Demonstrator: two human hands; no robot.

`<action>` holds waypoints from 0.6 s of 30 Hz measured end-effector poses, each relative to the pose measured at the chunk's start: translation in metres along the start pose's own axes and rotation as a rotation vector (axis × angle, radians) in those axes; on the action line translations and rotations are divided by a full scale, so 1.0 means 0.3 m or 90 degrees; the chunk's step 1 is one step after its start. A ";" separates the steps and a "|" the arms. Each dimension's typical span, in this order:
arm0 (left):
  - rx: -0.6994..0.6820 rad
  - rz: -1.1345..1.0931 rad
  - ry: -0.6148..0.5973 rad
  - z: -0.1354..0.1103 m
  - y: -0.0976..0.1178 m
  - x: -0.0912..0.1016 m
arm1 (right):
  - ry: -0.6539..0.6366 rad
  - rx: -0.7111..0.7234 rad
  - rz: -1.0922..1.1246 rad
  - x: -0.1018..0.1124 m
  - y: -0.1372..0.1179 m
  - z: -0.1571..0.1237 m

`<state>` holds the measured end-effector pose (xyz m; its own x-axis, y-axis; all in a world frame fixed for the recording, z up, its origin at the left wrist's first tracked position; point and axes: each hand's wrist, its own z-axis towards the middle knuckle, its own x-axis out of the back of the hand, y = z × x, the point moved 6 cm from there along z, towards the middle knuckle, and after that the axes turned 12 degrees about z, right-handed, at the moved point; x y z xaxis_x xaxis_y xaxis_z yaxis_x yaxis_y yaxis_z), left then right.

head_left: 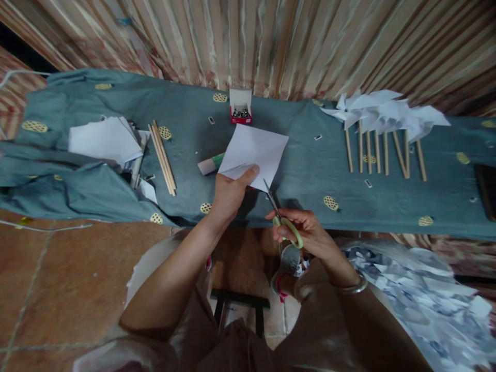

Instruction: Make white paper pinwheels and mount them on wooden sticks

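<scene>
My left hand [230, 194] grips a square sheet of white paper [256, 147] by its near edge, thumb on top. In my right hand [302, 227] is a pair of scissors [287, 227] with pale green handles. The blades point up and left, and their tips are at the paper's near right corner. Whether they are cutting into it, I cannot tell. Partly under the sheet's left side lies a green and white tube [211, 164]. Just beyond the far edge stands an open red and white box [241, 111] holding small shiny metal pieces.
Left on the green cloth [186, 124] lie a stack of white paper [103, 139] and several wooden sticks [161, 157]. Several paper pinwheels [387, 113] on sticks lie right. A dark flat object [486, 188] sits at the right edge. Below, a bag of paper scraps [430, 294] stands near my right arm.
</scene>
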<state>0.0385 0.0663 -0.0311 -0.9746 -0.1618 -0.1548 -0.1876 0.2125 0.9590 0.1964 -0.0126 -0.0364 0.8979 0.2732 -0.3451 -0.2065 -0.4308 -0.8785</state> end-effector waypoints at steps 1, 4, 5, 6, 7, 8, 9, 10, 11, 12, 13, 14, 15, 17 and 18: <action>-0.001 -0.002 0.001 0.000 0.000 0.000 | 0.002 0.001 -0.001 0.002 0.000 0.000; 0.000 -0.002 0.007 -0.001 -0.001 0.000 | 0.001 -0.002 -0.005 0.006 0.002 0.001; 0.003 0.001 0.008 -0.001 -0.002 0.001 | 0.001 -0.003 -0.005 0.006 0.002 0.001; 0.006 0.004 0.008 -0.001 -0.002 0.001 | 0.001 -0.005 -0.004 0.006 0.003 0.001; 0.010 0.007 0.006 -0.002 -0.003 0.001 | 0.001 -0.006 -0.002 0.005 0.004 0.001; 0.013 0.011 0.006 -0.002 -0.003 0.000 | 0.003 -0.007 -0.002 0.005 0.004 0.002; 0.015 0.014 0.006 -0.003 -0.004 0.000 | 0.006 -0.006 -0.002 0.005 0.004 0.002; 0.016 0.016 0.005 -0.003 -0.004 0.001 | 0.010 -0.004 -0.001 0.004 0.003 0.002; 0.016 0.017 0.006 -0.003 -0.004 0.001 | 0.012 -0.002 -0.001 0.003 0.002 0.003; 0.015 0.017 0.008 -0.003 -0.004 0.001 | 0.013 0.001 -0.001 0.002 0.001 0.003; 0.016 0.017 0.009 -0.004 -0.004 0.002 | 0.013 0.003 -0.001 0.000 0.000 0.004; 0.016 0.018 0.011 -0.004 -0.005 0.002 | 0.012 0.004 0.000 -0.001 -0.001 0.004; 0.016 0.018 0.013 -0.004 -0.005 0.003 | 0.011 0.004 0.001 -0.002 -0.001 0.005; 0.014 0.015 0.016 -0.005 -0.005 0.004 | 0.009 0.001 0.004 -0.003 0.000 0.005; 0.012 0.012 0.015 -0.006 -0.004 0.004 | 0.009 0.000 0.005 -0.002 0.002 0.006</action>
<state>0.0378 0.0642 -0.0320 -0.9749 -0.1807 -0.1303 -0.1714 0.2343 0.9569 0.1950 -0.0115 -0.0372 0.9018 0.2571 -0.3474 -0.2140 -0.4328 -0.8757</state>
